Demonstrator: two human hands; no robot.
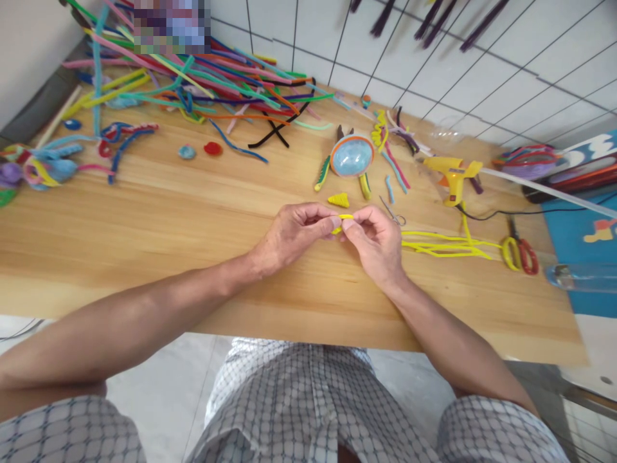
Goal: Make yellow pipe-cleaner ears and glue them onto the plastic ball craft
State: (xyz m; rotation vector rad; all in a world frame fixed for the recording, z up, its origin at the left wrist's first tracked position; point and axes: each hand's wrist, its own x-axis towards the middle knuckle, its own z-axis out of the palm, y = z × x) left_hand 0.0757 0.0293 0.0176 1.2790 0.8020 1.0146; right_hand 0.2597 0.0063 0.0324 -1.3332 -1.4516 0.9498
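Observation:
Between the fingertips of my left hand (301,235) and my right hand (376,241) is a small bent piece of yellow pipe cleaner (346,217). Both hands pinch it just above the wooden table, and the fingers hide part of it. Right behind them lies a yellow coiled cone (339,200). Farther back, a light blue dome with an orange rim (351,155) rests over green-and-yellow-handled pliers (322,174). To the right of my right hand lie several straight yellow pipe cleaners (448,244) and a small pair of metal scissors (396,215).
A big heap of coloured pipe cleaners (207,83) fills the back left. A yellow glue gun (453,177) with a black cord stands at right, near red-and-yellow-handled scissors (519,253) and a clear bottle (578,278). Twisted pipe-cleaner pieces (53,164) lie at far left.

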